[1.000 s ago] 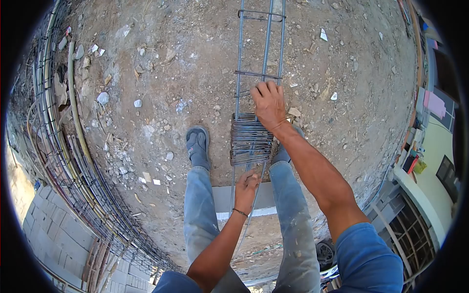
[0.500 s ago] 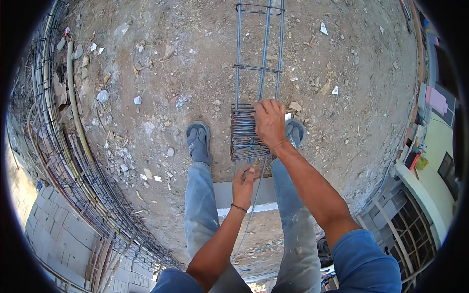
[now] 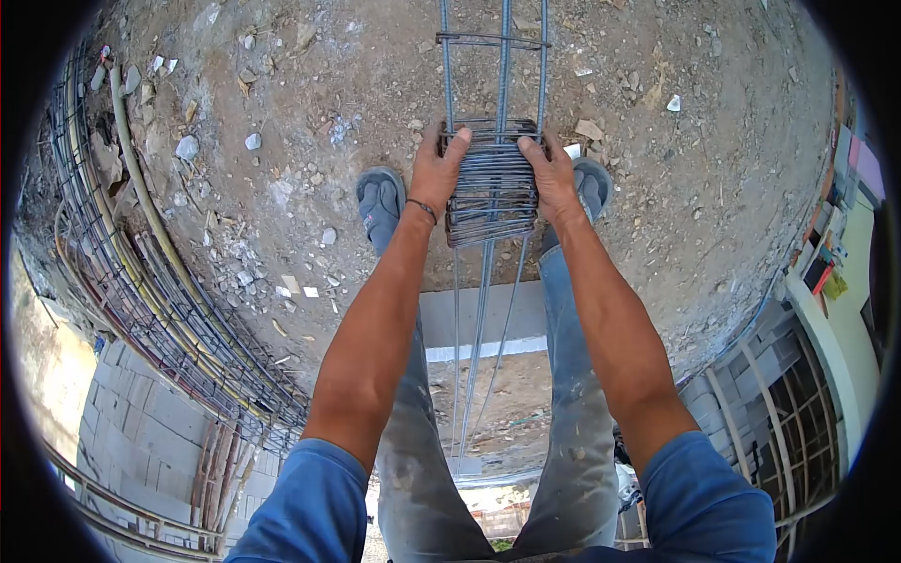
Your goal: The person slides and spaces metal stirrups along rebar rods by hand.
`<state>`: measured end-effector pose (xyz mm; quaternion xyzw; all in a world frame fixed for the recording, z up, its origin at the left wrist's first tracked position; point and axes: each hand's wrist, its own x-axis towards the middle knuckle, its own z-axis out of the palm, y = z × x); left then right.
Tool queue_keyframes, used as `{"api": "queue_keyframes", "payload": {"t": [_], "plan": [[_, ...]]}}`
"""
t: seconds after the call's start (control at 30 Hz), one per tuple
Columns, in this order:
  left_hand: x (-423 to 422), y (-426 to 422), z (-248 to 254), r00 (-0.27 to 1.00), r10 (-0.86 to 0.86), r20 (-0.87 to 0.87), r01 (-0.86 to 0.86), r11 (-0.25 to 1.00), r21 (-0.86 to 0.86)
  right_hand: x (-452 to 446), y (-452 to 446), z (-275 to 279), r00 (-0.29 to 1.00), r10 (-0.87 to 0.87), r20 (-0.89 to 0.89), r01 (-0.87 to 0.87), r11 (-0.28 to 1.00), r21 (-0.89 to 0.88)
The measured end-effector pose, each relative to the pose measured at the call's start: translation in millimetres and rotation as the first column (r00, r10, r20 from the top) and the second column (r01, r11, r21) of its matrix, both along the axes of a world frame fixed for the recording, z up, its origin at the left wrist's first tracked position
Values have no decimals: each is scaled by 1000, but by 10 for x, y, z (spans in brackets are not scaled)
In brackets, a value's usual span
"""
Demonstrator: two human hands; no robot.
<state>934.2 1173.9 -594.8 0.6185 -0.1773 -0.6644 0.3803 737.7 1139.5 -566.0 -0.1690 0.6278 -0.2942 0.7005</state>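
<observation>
A bundle of rusty rectangular wire stirrups [image 3: 492, 188] is packed around long steel bars [image 3: 504, 80] that run between my legs. My left hand [image 3: 441, 169] grips the bundle's upper left side, thumb on top and fingers hidden beyond the edge. On the opposite side my right hand [image 3: 551, 175] holds the upper right edge, its thumb also over the stirrups. A single stirrup [image 3: 488, 40] crosses the bars farther up, apart from the bundle.
My sandalled feet [image 3: 381, 202] stand on either side of the bars. A grey block [image 3: 439, 312] lies beneath them. Long tied rebar cages [image 3: 141, 291] curve along the left. Stones and white chips are scattered over the dirt.
My left hand has moved up from the bars below the bundle to its left side. My right hand has shifted to the right edge. The bundle appears higher in view.
</observation>
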Motion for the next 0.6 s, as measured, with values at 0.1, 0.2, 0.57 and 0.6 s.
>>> {"api": "queue_keyframes", "payload": {"t": [0.1, 0.2, 0.57, 0.6], "plan": [[-112, 324, 124, 998, 56, -38, -55, 998, 30, -81, 363, -24, 996, 51, -70, -51, 999, 11], [-252, 1001, 128, 992, 123, 14, -124, 978, 170, -141, 853, 109, 982, 125, -140, -115, 990, 80], [-249, 2489, 255, 997, -32, 72, 6, 940, 340, -641, 2184, 173, 983, 171, -71, -139, 934, 328], [-191, 2136, 284, 997, 46, 58, -59, 966, 250, -576, 1742, 230, 993, 102, -56, -86, 968, 238]]}}
